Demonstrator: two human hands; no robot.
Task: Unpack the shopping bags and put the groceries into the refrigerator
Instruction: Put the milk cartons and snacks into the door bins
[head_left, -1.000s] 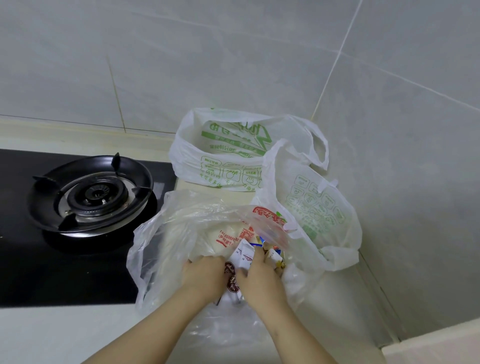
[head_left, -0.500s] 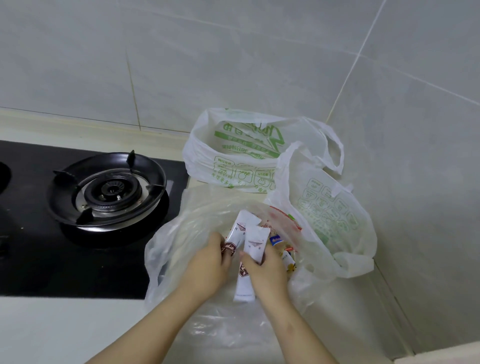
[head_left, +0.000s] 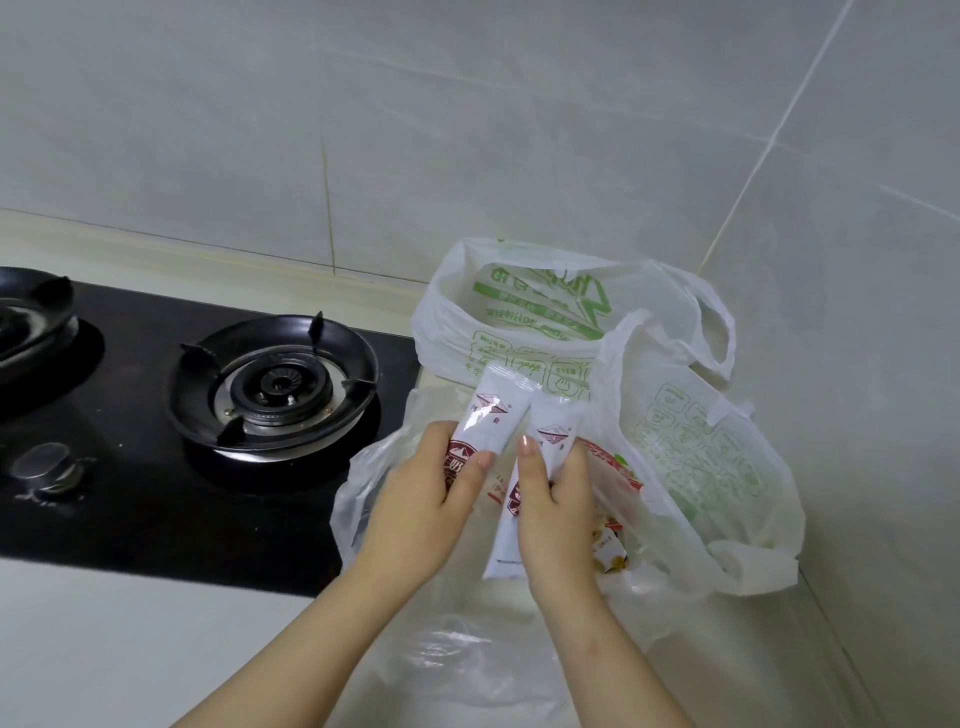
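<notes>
Okay, so I'm holding 2 white pouches over the clear bag (head_left: 363, 499). My left hand (head_left: 426, 493) is wrapped round the left pouch (head_left: 488, 410) at about mid-body, thumb across the front. My right hand (head_left: 553, 499) is curled round the right pouch (head_left: 553, 428) the same way, with the pouch's bottom end hanging down at the bag mouth. Both hands are gripping, nothing loose. The pouches tilt away from me, tops close together. The fridge isn't in view at all.

How I'd play it: lift straight up until the right pouch's lower end is free of the film. Otherwise I reckon the bag drags along and spills the red-printed pack (head_left: 613, 462) and the small bits left inside. The pouches look soft, so I'd grip firmly at the middle and not squeeze near the seams.

Room-wise it's tight on the right. The right green-printed bag (head_left: 691, 441) sits against the tiled wall (head_left: 857, 364), and the back green-printed bag (head_left: 519, 322) fills the corner behind. On the left, the black hob (head_left: 156, 493) runs right up to the clear bag, and the burner (head_left: 275, 387) has raised prongs, so no low swings that way. The best exit looks like up and back toward me, over the pale surface (head_left: 104, 649).
</notes>
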